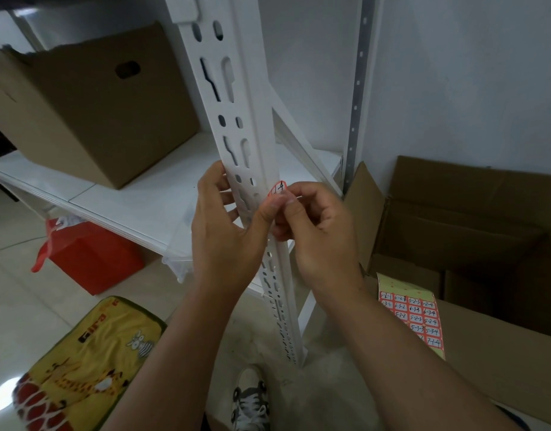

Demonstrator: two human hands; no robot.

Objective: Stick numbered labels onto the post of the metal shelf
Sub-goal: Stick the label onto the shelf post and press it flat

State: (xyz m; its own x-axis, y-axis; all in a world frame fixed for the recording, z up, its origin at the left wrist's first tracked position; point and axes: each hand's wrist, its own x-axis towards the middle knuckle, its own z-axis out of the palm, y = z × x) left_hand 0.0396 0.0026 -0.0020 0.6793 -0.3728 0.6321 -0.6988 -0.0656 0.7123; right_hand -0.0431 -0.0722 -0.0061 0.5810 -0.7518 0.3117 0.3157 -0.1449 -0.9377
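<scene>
The white slotted metal post (233,98) of the shelf runs down the middle of the view. A small red-edged numbered label (277,188) sits against the post's right edge. My left hand (224,231) wraps around the post, its thumb pressing on the label's lower part. My right hand (314,231) pinches the label from the right with thumb and forefinger. A yellow-green sheet of several red numbered labels (414,318) lies on a cardboard box at the lower right.
A closed cardboard box (90,113) stands on the white shelf board (137,194). An open cardboard box (473,231) is on the right by the wall. A red bag (93,256) sits under the shelf, a yellow cartoon mat (90,362) on the floor, my shoe (250,399) below.
</scene>
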